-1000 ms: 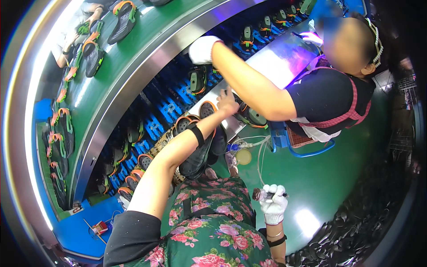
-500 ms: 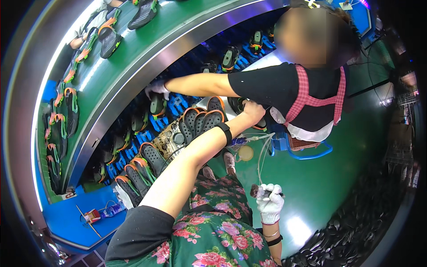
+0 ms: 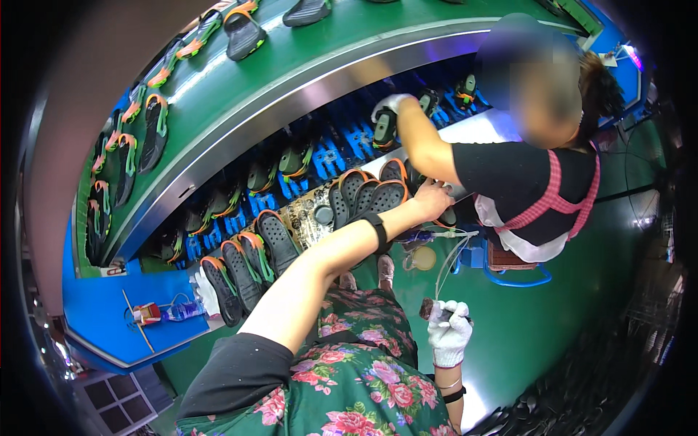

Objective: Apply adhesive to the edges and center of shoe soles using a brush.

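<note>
My bare left hand (image 3: 434, 201) reaches across the bench, its fingers bent over a black clog (image 3: 448, 216) that they partly hide. Just left of it, several black clogs with orange rims (image 3: 358, 190) lean together, holes showing. My right hand (image 3: 449, 333), in a white knitted glove, is low on the right, closed around a small brush (image 3: 427, 309) with a brown tip; most of its handle is hidden. A row of black clogs (image 3: 243, 265) with orange and green straps stands left of my left forearm.
A co-worker (image 3: 509, 182) in a pink checked apron sits at the right, gloved hand (image 3: 389, 105) at a shoe on the blue-fixtured conveyor (image 3: 329, 155). A green belt (image 3: 218, 80) carries shoes behind. A bottle (image 3: 183, 311) lies on the blue table (image 3: 102, 305); a round tin (image 3: 323, 215) sits mid-bench.
The view has shifted, so the bench appears farther right. The co-worker's gloved hand has moved right along the conveyor to another shoe. My left hand stays by the clogs; my right still holds the brush.
</note>
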Motion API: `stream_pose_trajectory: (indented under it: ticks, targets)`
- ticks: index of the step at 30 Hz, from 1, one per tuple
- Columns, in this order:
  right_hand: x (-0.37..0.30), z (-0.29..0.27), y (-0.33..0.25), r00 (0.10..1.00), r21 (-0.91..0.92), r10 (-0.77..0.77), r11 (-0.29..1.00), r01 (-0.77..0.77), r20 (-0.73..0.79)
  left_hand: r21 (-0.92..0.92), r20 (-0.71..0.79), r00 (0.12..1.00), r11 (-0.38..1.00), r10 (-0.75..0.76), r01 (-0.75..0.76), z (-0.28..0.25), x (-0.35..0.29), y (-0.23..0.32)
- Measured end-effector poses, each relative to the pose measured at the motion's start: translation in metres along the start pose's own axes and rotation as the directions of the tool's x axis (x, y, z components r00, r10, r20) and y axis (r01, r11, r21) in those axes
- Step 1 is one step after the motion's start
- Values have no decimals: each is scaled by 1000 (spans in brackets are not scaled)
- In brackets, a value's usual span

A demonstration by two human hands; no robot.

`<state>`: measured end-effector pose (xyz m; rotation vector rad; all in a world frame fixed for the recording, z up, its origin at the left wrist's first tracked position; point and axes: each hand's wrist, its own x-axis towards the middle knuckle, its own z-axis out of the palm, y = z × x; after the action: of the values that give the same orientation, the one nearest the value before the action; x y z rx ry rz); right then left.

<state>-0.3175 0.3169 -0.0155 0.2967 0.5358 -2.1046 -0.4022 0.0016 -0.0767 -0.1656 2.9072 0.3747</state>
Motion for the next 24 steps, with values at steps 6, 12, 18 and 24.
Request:
stream_pose_trajectory:
  ticks: [6, 12, 18, 24]
  targets:
    - [24, 13, 18, 989, -59, 140, 988, -143, -51, -471, -551, 834, 838, -36, -276, -125, -105, -54]
    - [42, 29, 51, 968, -101, 250, 963, -251, -20, -468, -814, 309, 871, -492, 153, -249, -172, -192]
    - [53, 58, 84, 922, -123, 383, 919, -375, 51, -153, -754, 330, 640, -568, 753, -246, -250, -334]
    - [54, 81, 97, 932, -301, 352, 901, -311, 92, -793, -503, 420, 596, -755, 122, -220, -304, -286]
